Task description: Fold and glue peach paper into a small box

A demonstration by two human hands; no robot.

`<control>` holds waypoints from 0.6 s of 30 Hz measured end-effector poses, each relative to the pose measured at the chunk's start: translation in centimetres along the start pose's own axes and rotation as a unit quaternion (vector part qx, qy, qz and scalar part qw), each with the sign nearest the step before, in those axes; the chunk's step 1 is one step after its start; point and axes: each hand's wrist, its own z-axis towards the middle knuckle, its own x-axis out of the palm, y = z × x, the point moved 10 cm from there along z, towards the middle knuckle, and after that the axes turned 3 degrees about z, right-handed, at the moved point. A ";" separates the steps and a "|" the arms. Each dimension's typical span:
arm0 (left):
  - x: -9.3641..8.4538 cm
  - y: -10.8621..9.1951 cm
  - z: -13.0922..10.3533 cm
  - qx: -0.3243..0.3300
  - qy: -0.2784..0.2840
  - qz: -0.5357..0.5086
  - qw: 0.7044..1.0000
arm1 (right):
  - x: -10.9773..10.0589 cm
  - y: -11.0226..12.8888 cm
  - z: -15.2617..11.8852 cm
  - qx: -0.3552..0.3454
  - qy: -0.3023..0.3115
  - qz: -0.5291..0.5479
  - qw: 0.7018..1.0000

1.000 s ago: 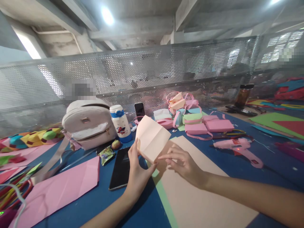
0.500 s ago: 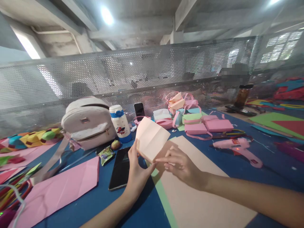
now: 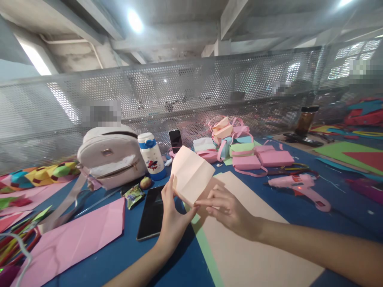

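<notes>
A piece of peach paper [image 3: 191, 175], folded with visible creases, is held up tilted over the table. My left hand [image 3: 173, 215] grips its lower left side, fingers behind and thumb along the bottom edge. The outstretched index finger of my right hand [image 3: 230, 211] touches the bottom corner of that paper, close to my left thumb. The other right fingers are loosely bent, with the thumb apart from the index tip. Beneath both hands lie a large peach sheet [image 3: 254, 239] and a green sheet [image 3: 206, 247] under it. A dark tablet or phone [image 3: 149, 215] lies left of my left hand.
A pink glue gun [image 3: 302, 185] lies at right. Small paper bags [image 3: 247, 161] are piled behind the sheets. At left stand a white backpack [image 3: 112, 155] and a bottle [image 3: 152, 155], with pink paper [image 3: 80, 235] nearer me. A perforated metal screen [image 3: 179, 91] closes the back.
The folded paper has shifted very slightly in my hands. My right index finger stays at its bottom corner, and both hands are almost still.
</notes>
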 end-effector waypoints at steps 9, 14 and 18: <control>-0.1 0.0 0.0 -0.005 -0.005 0.009 1.000 | -0.1 -0.9 -0.1 0.028 -0.003 -0.004 1.000; -0.2 0.2 0.0 -0.011 -0.004 -0.001 1.000 | -0.3 -1.2 -0.1 0.043 -0.012 -0.009 0.999; -0.2 0.8 0.1 -0.028 -0.011 -0.017 0.999 | -0.6 -1.0 0.0 0.046 -0.028 -0.005 0.999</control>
